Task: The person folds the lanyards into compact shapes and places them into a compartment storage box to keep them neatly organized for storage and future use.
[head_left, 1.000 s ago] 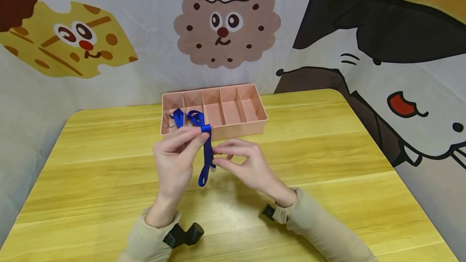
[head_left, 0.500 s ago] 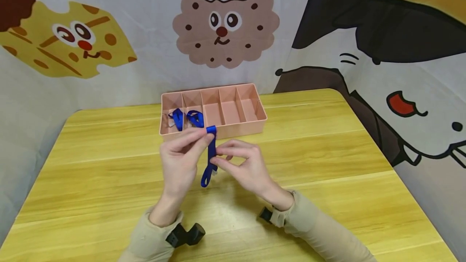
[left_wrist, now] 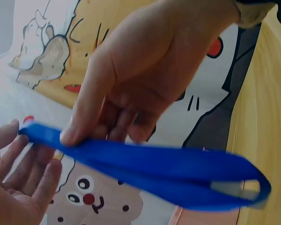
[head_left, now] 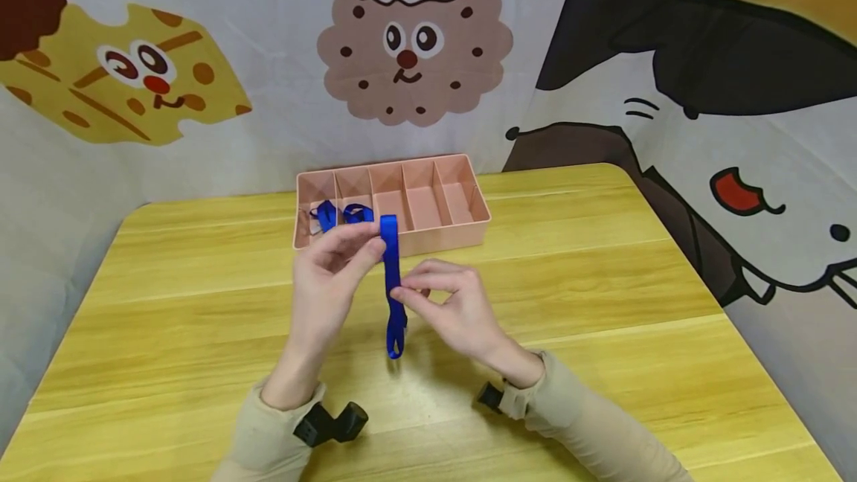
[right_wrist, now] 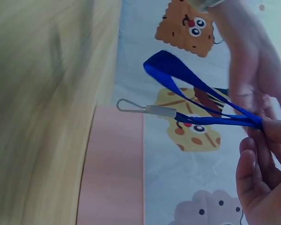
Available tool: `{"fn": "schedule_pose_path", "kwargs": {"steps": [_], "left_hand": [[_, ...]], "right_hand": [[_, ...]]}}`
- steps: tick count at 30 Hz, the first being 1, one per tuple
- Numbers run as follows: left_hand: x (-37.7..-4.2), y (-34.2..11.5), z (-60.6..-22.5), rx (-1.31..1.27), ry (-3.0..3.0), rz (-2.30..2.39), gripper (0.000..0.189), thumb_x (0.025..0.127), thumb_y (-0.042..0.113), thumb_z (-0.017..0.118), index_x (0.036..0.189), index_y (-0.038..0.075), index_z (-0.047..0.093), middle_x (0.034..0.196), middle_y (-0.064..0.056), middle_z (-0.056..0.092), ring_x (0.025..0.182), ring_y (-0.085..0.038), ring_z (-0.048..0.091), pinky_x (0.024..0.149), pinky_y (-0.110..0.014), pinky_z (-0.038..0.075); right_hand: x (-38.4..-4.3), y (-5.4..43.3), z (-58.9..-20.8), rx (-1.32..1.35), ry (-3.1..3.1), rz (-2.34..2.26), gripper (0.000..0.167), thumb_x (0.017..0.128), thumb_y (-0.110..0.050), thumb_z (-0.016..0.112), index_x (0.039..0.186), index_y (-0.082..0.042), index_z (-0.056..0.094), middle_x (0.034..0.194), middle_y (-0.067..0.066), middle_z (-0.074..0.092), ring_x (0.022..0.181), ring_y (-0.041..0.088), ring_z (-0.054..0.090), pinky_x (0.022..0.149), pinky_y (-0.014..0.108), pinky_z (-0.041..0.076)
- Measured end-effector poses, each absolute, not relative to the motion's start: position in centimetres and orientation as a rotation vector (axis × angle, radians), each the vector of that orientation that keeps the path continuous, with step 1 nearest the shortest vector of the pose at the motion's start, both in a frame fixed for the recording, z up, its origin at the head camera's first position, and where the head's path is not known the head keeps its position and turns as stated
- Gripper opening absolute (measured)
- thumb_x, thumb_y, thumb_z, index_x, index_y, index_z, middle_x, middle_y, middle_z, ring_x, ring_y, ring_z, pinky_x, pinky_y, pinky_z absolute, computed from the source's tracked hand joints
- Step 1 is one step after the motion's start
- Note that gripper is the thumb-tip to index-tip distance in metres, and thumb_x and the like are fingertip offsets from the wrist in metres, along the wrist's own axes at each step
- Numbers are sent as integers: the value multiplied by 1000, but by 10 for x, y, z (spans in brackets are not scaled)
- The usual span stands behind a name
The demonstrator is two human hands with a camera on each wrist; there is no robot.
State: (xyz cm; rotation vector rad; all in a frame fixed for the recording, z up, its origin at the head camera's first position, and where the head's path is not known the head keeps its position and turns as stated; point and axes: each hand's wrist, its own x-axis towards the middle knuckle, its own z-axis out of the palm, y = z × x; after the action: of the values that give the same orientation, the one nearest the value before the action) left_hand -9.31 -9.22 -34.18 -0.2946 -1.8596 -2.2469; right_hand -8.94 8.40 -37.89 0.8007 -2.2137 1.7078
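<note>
A folded blue lanyard (head_left: 391, 262) hangs above the table, in front of the box. My left hand (head_left: 318, 292) pinches it near its top fold between thumb and forefinger. Lower down, my right hand (head_left: 462, 311) pinches the same strap with thumb and fingertips. In the left wrist view the right hand (left_wrist: 145, 61) reaches in from above, and the left hand (left_wrist: 25, 183) is at the strap's end. The right wrist view shows a white fitting (right_wrist: 160, 110) with a thin loop (right_wrist: 129, 106) at the lanyard's lower part.
A pink divided box (head_left: 435, 236) stands at the back of the wooden table (head_left: 602, 303). Blue lanyards lie in its first compartment (head_left: 326, 216) and second compartment (head_left: 358, 213). A cartoon-printed cloth (head_left: 281, 147) hangs behind.
The held lanyard has shifted right, away from the lanyard in the second compartment, and hangs straighter. Its top fold now stands higher above the left fingers.
</note>
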Motion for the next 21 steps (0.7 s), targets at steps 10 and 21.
{"fn": "schedule_pose_path", "kwargs": {"steps": [10, 21], "left_hand": [[-98, -70, -360, -454, -2295, -2152, 34, 112, 13, 48, 133, -8, 66, 132, -25, 72, 120, -24, 73, 106, -41, 60], [-91, -56, -365, -395, -2214, -2271, 25, 102, 2, 65, 122, -11, 72, 118, -31, 75, 98, 3, 74, 91, -22, 62]], "right_hand": [[-103, 113, -359, 660, -1984, 1819, 8, 86, 16, 73, 84, 10, 78, 85, 11, 77, 82, 3, 67, 70, 18, 55], [-108, 127, -346, 502, -2115, 1936, 7, 93, 6, 73, 90, 8, 79, 91, -8, 77, 93, 10, 69, 78, 22, 58]]}}
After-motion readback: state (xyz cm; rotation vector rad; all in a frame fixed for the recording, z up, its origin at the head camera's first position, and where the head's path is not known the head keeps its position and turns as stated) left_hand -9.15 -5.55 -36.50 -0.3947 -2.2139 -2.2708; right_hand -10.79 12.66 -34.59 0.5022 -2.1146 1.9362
